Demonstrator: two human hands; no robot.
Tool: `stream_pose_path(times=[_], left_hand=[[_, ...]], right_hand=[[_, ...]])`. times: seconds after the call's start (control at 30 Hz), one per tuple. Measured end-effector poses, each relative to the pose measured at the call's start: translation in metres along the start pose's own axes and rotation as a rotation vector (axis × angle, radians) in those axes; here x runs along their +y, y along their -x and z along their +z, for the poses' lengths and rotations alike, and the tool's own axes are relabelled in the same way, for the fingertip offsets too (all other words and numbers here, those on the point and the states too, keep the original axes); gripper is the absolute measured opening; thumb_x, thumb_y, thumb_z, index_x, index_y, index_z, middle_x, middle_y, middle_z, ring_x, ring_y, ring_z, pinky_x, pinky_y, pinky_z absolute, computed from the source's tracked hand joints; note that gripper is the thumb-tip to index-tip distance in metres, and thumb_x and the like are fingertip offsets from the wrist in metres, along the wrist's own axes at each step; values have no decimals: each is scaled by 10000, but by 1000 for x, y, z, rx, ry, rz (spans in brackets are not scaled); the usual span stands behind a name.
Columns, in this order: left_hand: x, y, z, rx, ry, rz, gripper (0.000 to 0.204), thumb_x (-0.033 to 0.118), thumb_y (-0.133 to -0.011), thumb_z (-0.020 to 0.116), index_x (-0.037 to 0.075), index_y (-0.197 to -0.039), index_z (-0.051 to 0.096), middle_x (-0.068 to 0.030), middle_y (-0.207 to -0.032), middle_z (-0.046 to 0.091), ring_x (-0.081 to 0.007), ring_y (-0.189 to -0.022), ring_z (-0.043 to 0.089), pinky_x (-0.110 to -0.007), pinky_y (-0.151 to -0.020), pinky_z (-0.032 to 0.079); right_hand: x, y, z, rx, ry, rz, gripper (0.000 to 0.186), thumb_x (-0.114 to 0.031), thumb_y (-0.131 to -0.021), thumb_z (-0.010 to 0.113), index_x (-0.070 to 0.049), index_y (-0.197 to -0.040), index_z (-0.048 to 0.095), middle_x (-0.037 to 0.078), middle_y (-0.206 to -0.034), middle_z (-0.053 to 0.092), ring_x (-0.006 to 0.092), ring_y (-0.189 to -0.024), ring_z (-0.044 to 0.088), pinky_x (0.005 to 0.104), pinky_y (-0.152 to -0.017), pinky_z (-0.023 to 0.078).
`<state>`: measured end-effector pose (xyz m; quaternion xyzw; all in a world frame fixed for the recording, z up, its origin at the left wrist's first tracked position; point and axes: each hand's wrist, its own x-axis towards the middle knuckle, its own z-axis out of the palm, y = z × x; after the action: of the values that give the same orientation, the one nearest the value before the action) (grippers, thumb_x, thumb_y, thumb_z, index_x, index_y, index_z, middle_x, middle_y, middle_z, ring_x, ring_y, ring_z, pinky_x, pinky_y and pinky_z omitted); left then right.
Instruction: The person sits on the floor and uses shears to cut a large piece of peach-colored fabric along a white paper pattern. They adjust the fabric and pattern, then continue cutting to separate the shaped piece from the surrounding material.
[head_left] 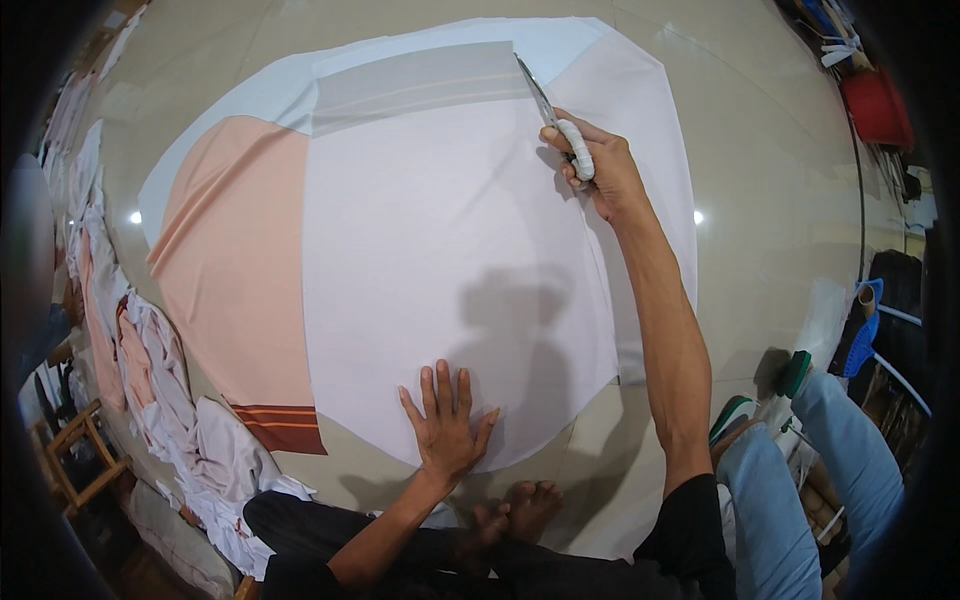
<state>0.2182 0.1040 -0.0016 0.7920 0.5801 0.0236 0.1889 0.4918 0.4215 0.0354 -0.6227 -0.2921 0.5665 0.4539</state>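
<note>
A large pale lilac-white cloth (430, 240) lies spread on the floor in front of me. My left hand (447, 425) rests flat on its near edge, fingers spread. In my right hand (600, 165) is a pair of scissors (545, 105) with white-wrapped handles. The blades point away to the upper left, their tips at the corner of a grey striped strip (415, 88) along the far side of the cloth. Whether the blades are apart I cannot tell. Peach cloth (235, 260) with a dark red striped end lies to the left, and light blue cloth (250, 95) shows beneath.
Crumpled fabric (145, 340) is heaped along the left, near a wooden frame (85, 455). At the lower right are another person's legs in light blue trousers (765, 500). A red container (877, 108) and a blue dustpan-like object (862, 330) stand at the right.
</note>
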Motion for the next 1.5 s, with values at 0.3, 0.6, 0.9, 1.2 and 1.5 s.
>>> stream_pose_path(times=[0.3, 0.6, 0.9, 1.2, 1.5], left_hand=[[0, 2, 3, 37, -2, -23, 811, 542, -1041, 563, 48, -1650, 355, -240, -1748, 199, -440, -1623, 139, -784, -1201, 108], [0, 0, 2, 48, -23, 2, 803, 495, -991, 637, -15, -1577, 434, -286, -1714, 251, -490, -1599, 170, -778, -1208, 88], [-1, -1, 0, 29, 19, -11, 834, 507, -987, 643, 19, -1614, 388, -280, -1713, 256, -483, -1601, 180, -749, -1229, 53], [-1, 0, -2, 18, 52, -32, 826, 515, -1002, 640, 26, -1620, 393, -262, -1719, 255, -474, -1606, 171, -728, -1241, 21], [-1, -1, -7, 46, 38, -24, 808, 532, -1006, 619, 13, -1597, 433, -272, -1709, 275, -458, -1609, 179, -738, -1234, 73]], right_hand=[[-2, -6, 40, 29, -345, 16, 462, -93, -871, 818, 34, -1302, 713, 60, -896, 729, 108, -565, 549, 252, -477, 414], [7, -16, 76, 131, -464, -38, 476, -83, -863, 829, 40, -1306, 705, 58, -833, 688, 117, -538, 547, 267, -484, 405], [2, -25, 85, 181, -435, -58, 414, -103, -851, 843, 10, -1239, 749, 55, -831, 681, 123, -538, 534, 282, -505, 407], [-10, -77, 84, 164, -350, -67, 387, -76, -849, 834, 10, -1217, 752, 58, -855, 726, 123, -559, 552, 273, -508, 420], [-21, -57, 44, 232, 176, -285, 522, -191, -895, 831, 18, -1350, 685, 107, -1060, 747, 181, -770, 646, 312, -670, 549]])
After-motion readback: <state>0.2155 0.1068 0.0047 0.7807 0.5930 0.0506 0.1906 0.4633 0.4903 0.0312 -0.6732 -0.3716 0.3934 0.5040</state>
